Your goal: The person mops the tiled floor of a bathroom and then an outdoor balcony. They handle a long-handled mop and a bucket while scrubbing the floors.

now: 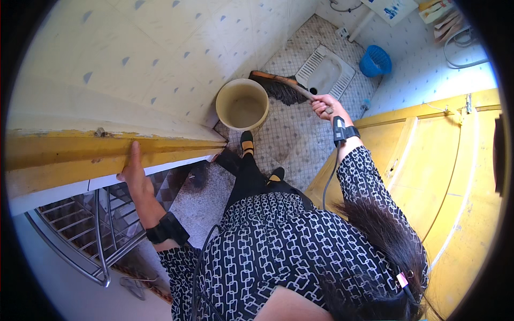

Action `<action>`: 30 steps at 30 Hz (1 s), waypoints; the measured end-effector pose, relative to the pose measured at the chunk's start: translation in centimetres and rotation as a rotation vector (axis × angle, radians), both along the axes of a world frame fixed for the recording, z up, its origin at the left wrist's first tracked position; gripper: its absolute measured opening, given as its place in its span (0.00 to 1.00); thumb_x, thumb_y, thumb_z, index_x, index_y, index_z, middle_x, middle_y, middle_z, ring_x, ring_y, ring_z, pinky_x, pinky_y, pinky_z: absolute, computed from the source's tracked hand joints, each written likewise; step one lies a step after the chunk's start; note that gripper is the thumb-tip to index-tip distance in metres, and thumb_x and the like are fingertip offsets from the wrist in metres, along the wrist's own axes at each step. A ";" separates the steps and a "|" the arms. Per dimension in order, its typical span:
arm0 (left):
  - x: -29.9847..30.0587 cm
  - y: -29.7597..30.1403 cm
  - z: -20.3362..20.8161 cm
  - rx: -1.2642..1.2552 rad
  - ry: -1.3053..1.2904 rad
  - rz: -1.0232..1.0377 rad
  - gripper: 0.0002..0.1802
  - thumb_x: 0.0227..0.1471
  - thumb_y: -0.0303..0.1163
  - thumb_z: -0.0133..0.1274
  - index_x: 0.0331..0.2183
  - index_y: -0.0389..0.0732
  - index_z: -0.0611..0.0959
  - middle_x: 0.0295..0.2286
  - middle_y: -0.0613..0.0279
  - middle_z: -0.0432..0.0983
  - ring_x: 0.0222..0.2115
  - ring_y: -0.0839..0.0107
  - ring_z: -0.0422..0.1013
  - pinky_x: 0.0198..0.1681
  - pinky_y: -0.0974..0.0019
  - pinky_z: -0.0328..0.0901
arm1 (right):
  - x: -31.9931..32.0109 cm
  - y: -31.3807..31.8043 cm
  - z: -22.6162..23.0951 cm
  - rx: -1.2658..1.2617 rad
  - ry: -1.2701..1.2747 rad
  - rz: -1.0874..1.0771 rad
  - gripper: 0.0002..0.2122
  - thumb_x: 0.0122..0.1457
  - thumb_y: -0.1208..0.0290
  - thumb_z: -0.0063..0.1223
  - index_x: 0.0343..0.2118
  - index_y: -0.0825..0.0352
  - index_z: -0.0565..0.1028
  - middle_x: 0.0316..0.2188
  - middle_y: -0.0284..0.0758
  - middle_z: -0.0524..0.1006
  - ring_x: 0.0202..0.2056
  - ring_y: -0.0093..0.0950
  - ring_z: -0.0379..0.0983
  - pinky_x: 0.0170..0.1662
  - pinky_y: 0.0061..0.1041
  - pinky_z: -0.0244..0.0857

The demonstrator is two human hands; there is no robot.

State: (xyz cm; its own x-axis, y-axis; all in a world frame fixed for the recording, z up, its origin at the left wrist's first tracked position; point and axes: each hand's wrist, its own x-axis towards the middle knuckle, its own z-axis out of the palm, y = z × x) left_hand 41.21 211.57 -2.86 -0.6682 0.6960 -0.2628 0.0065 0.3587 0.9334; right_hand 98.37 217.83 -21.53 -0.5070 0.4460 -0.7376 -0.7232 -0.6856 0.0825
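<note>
My right hand (324,106) is closed around the handle of a broom (286,92) with an orange-brown head and dark bristles. The broom's head is low over the tiled floor, between a cream bucket (242,104) and a white squat toilet (325,72). On the left, my left hand (135,174) rests against a yellow door frame (176,147). Its index finger is stretched out, and the other fingers are partly hidden. A dark strap with a device is on each wrist.
A blue plastic basket (375,61) stands right of the toilet. An open yellow door (428,171) is at my right. Metal railings (101,230) are at the lower left, outside the doorway. My shoes (247,142) are by the bucket and the threshold.
</note>
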 end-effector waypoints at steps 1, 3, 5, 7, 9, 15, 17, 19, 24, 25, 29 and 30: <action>-0.5 0.1 -0.3 0.005 0.000 0.009 0.59 0.35 0.54 0.65 0.53 0.37 0.43 0.54 0.51 0.56 0.53 0.54 0.57 0.52 0.34 0.45 | 0.8 0.0 0.5 0.081 0.072 0.040 0.07 0.57 0.74 0.46 0.26 0.68 0.62 0.15 0.24 0.61 0.13 0.12 0.54 0.13 0.09 0.47; -1.8 -0.1 -0.9 0.141 -0.052 -0.124 0.59 0.35 0.52 0.66 0.53 0.37 0.43 0.55 0.49 0.53 0.53 0.53 0.57 0.52 0.32 0.44 | 0.8 -1.0 1.6 0.169 -0.014 -0.207 0.08 0.56 0.75 0.49 0.31 0.73 0.64 0.18 0.25 0.61 0.15 0.12 0.56 0.14 0.08 0.47; -0.8 -0.9 -0.4 0.069 -0.030 -0.012 0.58 0.36 0.50 0.66 0.52 0.38 0.43 0.54 0.48 0.54 0.52 0.54 0.58 0.52 0.34 0.47 | -2.5 -2.3 6.5 0.210 -0.075 -0.412 0.07 0.55 0.76 0.49 0.30 0.73 0.64 0.18 0.24 0.60 0.16 0.12 0.56 0.15 0.09 0.45; 0.3 0.5 -0.3 0.024 -0.018 0.027 0.57 0.36 0.48 0.66 0.52 0.38 0.43 0.53 0.48 0.55 0.51 0.54 0.59 0.52 0.36 0.49 | -0.5 -1.0 4.2 0.218 0.074 -0.419 0.07 0.55 0.76 0.47 0.24 0.66 0.62 0.17 0.23 0.59 0.15 0.12 0.55 0.15 0.10 0.44; -0.2 0.3 -1.0 0.040 0.027 0.035 0.56 0.36 0.46 0.67 0.51 0.39 0.44 0.53 0.48 0.56 0.49 0.56 0.62 0.49 0.41 0.55 | 0.3 1.5 2.4 0.177 0.149 -0.188 0.13 0.57 0.73 0.44 0.18 0.60 0.58 0.14 0.23 0.58 0.13 0.13 0.55 0.13 0.12 0.44; -0.8 -0.1 -1.4 0.060 0.092 0.043 0.55 0.34 0.45 0.68 0.50 0.38 0.46 0.51 0.48 0.59 0.47 0.58 0.64 0.45 0.46 0.60 | -1.2 2.9 1.7 -0.073 -0.134 -0.076 0.13 0.60 0.69 0.40 0.18 0.61 0.57 0.12 0.24 0.58 0.10 0.14 0.52 0.11 0.12 0.46; -0.8 0.0 -1.2 0.047 0.119 0.057 0.55 0.34 0.44 0.69 0.50 0.37 0.46 0.51 0.49 0.60 0.47 0.58 0.64 0.44 0.47 0.60 | -1.3 2.5 0.8 0.012 -0.120 -0.108 0.12 0.62 0.67 0.40 0.30 0.74 0.61 0.12 0.24 0.57 0.10 0.14 0.52 0.11 0.12 0.49; -0.3 0.0 -1.0 0.069 0.092 0.078 0.55 0.33 0.44 0.69 0.50 0.37 0.46 0.50 0.50 0.60 0.46 0.58 0.64 0.43 0.49 0.61 | -1.5 2.3 0.2 0.030 -0.081 -0.176 0.11 0.62 0.68 0.39 0.30 0.73 0.61 0.12 0.23 0.58 0.10 0.13 0.52 0.10 0.11 0.49; 0.6 -0.2 0.1 0.045 0.057 0.058 0.53 0.37 0.42 0.68 0.50 0.39 0.46 0.51 0.50 0.60 0.47 0.59 0.64 0.43 0.50 0.64 | -2.1 2.6 -0.7 0.092 -0.100 -0.102 0.10 0.61 0.70 0.42 0.24 0.65 0.59 0.12 0.23 0.57 0.10 0.12 0.52 0.10 0.10 0.46; 0.9 -0.1 0.3 0.034 0.010 0.057 0.51 0.38 0.41 0.67 0.50 0.39 0.46 0.51 0.50 0.60 0.47 0.59 0.64 0.43 0.50 0.65 | -2.5 2.3 -0.8 0.093 -0.118 -0.126 0.10 0.61 0.71 0.42 0.24 0.65 0.59 0.12 0.23 0.58 0.10 0.12 0.53 0.10 0.09 0.46; 1.5 -0.2 1.2 0.118 0.015 0.035 0.49 0.40 0.38 0.65 0.50 0.40 0.46 0.50 0.50 0.61 0.46 0.58 0.65 0.44 0.51 0.66 | -0.7 -1.0 -1.2 0.110 0.002 -0.253 0.08 0.58 0.74 0.46 0.33 0.71 0.61 0.14 0.24 0.59 0.11 0.13 0.54 0.11 0.11 0.48; 1.5 -0.7 1.4 0.148 -0.015 0.069 0.45 0.40 0.33 0.65 0.48 0.40 0.47 0.50 0.47 0.59 0.47 0.60 0.63 0.48 0.54 0.65 | -1.2 -2.3 -0.5 0.127 0.019 -0.303 0.06 0.58 0.75 0.45 0.30 0.70 0.61 0.14 0.24 0.59 0.11 0.13 0.53 0.11 0.11 0.48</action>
State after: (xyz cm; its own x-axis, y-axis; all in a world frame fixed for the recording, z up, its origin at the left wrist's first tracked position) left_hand 42.72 210.85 -1.42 -0.7125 0.6806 -0.1710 -0.0273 0.2167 0.9759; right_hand 97.21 215.52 -22.04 -0.3506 0.6667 -0.6577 -0.8950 -0.4453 0.0257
